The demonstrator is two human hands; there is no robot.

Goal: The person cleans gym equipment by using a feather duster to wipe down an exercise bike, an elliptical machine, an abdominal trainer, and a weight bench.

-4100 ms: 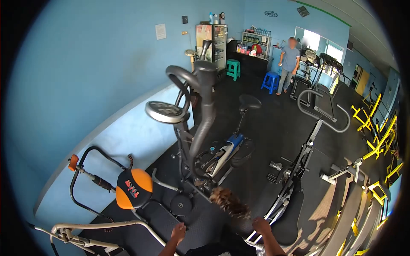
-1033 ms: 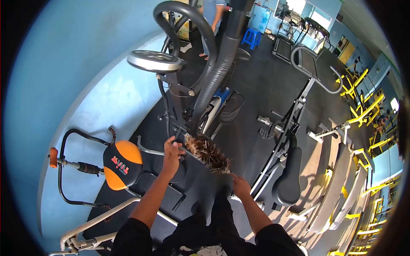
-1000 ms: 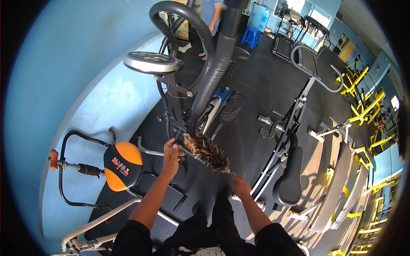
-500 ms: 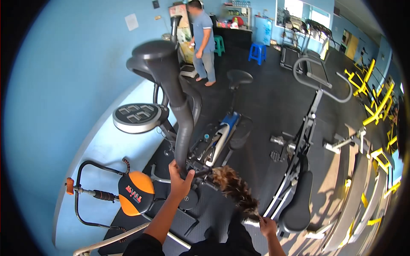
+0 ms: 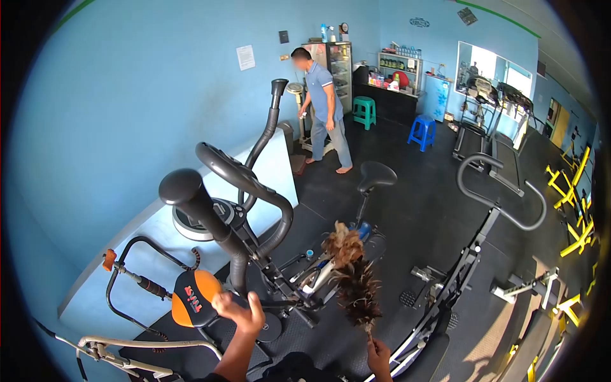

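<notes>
In the lower middle, my left hand is at the lower part of the elliptical trainer's black moving arm, fingers on one side and thumb on the other; its fingertips are slightly blurred. My right hand is closed around the handle of a feather duster. The duster points up and away from me, its brown and black feathers overlapping the view of an exercise bike behind. The elliptical's round console is partly covered by the arm.
An orange and black twist seat stands left, near the pale wall ledge. Another bike with curved handlebars stands right. A person stands farther back near a green stool and blue stool. Yellow-framed machines line the right.
The elliptical's arm has tilted left and lower in view. The duster has swung more upright, its head rising. My view has shifted, showing more wall; the person at the back now leans forward.
</notes>
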